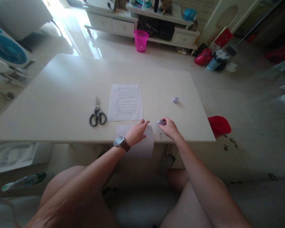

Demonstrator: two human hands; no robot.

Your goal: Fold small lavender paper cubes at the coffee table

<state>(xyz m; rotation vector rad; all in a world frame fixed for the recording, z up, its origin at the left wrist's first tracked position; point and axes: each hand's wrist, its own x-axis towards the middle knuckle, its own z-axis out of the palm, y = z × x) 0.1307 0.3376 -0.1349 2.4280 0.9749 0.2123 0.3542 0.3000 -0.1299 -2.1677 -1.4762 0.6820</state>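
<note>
A blank sheet of paper (137,148) lies at the table's front edge, its near part hanging over. On its upper right my left hand (138,131) rests with fingers stretched out and apart; a watch (119,141) is on that wrist. My right hand (169,127), just right of the sheet, is closed round a small purple-grey object (161,122), its exact kind too small to make out. Below that hand lies a little clear piece (161,135). Beyond my left hand is a printed sheet (125,103), with black-handled scissors (97,116) to its left.
A small crumpled whitish-purple piece (175,100) sits on the white table (73,76) to the right. A red seat (219,126) stands by the right edge. On the floor beyond are a pink basket (141,41) and a cabinet (123,26). A fan (7,47) is at left.
</note>
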